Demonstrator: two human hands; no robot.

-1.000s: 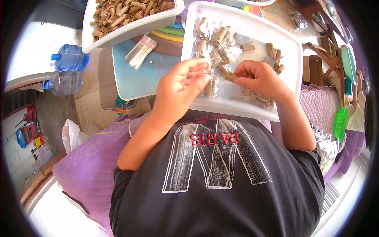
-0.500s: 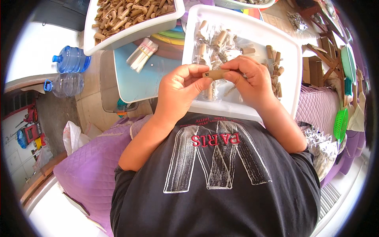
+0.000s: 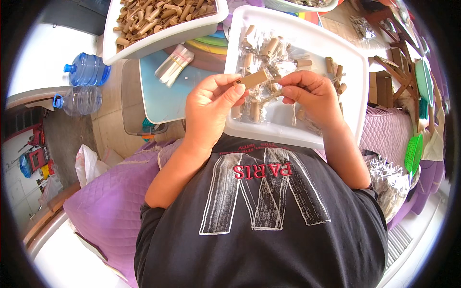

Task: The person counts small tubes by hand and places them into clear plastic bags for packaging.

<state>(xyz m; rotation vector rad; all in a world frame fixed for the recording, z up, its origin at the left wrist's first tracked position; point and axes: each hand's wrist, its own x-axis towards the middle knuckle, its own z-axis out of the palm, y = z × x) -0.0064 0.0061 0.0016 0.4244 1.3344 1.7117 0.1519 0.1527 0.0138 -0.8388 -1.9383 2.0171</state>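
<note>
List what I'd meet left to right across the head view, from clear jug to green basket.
Clear jug → banded white bundle → left hand → held brown piece → right hand → green basket.

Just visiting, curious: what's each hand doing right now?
Left hand: closed, holding a brown tube.
Right hand: open or holding something, can't be told.

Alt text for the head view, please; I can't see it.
A person's left hand holds a tan tube over a white tray of similar pieces, some in clear wrapping; the right hand is close by, its grip unclear. Upper left, a white bin is heaped with tan pieces.
</note>
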